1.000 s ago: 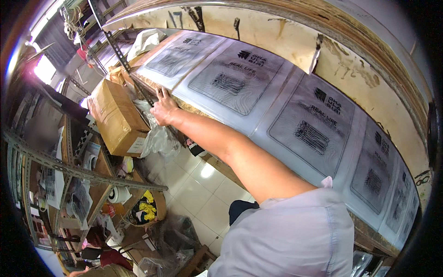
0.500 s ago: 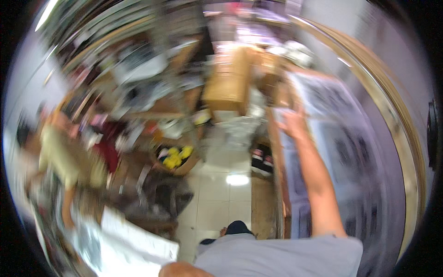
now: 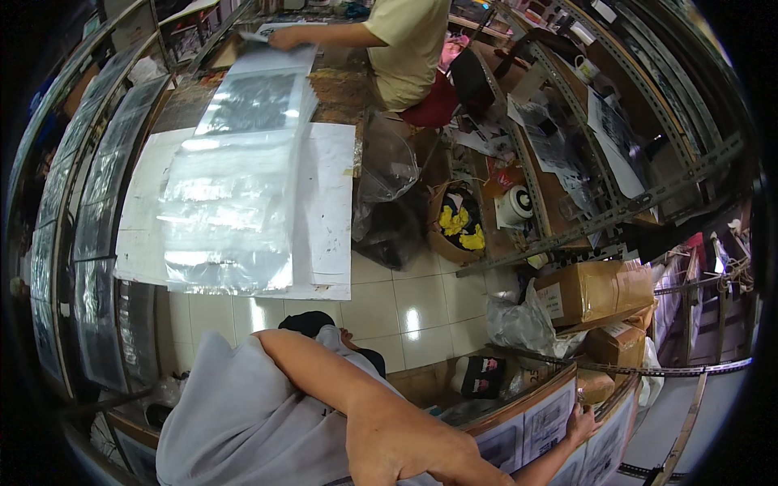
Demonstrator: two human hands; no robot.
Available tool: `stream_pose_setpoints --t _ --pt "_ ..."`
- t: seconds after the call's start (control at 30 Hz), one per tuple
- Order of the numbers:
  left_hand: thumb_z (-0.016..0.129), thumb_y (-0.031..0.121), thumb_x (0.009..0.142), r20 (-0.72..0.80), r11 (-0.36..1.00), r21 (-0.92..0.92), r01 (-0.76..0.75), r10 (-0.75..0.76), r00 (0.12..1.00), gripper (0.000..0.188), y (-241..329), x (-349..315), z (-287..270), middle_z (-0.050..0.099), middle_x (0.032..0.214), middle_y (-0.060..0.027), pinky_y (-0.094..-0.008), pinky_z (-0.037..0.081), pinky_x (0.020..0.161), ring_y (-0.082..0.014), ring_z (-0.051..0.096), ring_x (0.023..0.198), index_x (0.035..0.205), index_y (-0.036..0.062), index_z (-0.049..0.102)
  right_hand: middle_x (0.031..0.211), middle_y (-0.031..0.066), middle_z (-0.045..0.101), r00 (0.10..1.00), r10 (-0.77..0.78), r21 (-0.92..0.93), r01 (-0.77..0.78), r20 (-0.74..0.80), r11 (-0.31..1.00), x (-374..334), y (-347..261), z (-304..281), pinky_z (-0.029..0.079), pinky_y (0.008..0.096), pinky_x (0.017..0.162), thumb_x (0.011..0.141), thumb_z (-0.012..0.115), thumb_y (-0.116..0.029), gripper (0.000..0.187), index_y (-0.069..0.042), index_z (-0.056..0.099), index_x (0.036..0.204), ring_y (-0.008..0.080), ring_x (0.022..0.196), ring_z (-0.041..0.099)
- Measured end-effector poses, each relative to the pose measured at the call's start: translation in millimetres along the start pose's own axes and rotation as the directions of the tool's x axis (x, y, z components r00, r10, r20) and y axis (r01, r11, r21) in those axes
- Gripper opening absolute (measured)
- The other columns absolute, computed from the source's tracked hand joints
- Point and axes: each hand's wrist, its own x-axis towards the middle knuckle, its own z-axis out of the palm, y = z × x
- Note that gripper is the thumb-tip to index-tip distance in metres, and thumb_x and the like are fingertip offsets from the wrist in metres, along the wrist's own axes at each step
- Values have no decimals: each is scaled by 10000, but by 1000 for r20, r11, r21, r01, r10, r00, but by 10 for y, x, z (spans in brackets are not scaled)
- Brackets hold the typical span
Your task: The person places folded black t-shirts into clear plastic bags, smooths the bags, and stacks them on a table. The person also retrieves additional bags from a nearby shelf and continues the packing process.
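Observation:
My left hand (image 3: 409, 445) is close to the camera at the bottom of the view, its bent arm crossing my grey shirt; its fingers are hidden. At the lower right, my right hand (image 3: 579, 424) curls its fingers over the edge of a flat, brown-edged panel (image 3: 604, 444) covered with printed grey sheets. Another similar panel (image 3: 527, 429) stands right beside it. Ahead of me, a pile of clear plastic sheets (image 3: 231, 219) lies on a white board (image 3: 331, 202), out of reach of both hands.
A co-worker in a yellow shirt (image 3: 409, 49) has a hand on the far sheets. Racks of glossy sheets (image 3: 101, 219) line the left. Metal-framed shelves (image 3: 600, 235) stand at the right, near cardboard boxes (image 3: 604, 292), a plastic bag (image 3: 519, 320) and a carton with yellow items (image 3: 458, 223).
My view has swung left, bringing the white board and the co-worker to the middle. The panels under my right hand now appear at the lower right. More of my left arm shows.

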Motion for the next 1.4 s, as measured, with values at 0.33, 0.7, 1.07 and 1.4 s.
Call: stream_pose_setpoints --t 0.33,0.7,1.07,1.4 --pt "809 356 775 -26 998 56 -33 34 999 763 -16 16 -69 616 1233 -228 -351 520 886 -302 638 1094 1325 -69 496 1234 128 635 999 -2 2 2 -33 1000 -57 -13 -37 244 510 1118 839 631 -431 407 -186 675 1161 466 1347 315" --pt "768 259 831 -96 998 57 -22 28 995 553 -35 12 -30 657 1148 -217 -346 548 819 -287 672 1015 1235 -70 585 1228 117 641 999 31 -10 -31 10 999 -91 -63 -112 227 499 1133 841 638 -422 397 -172 680 1147 441 1362 304" --pt "762 227 838 -76 1000 19 -1 3 997 463 -55 14 -20 673 1087 -209 -351 542 776 -286 682 935 1161 -73 624 1239 128 633 1000 27 -28 -27 4 999 -22 51 13 229 500 1133 841 626 -451 428 -188 669 1176 462 1347 321" --pt "747 227 850 -27 997 77 31 -29 999 342 -48 51 -67 687 1014 -184 -381 532 791 -315 668 926 1040 -46 667 1270 138 610 1000 -3 38 3 -2 999 -41 34 -21 231 512 1134 839 624 -445 437 -176 667 1181 476 1353 300"
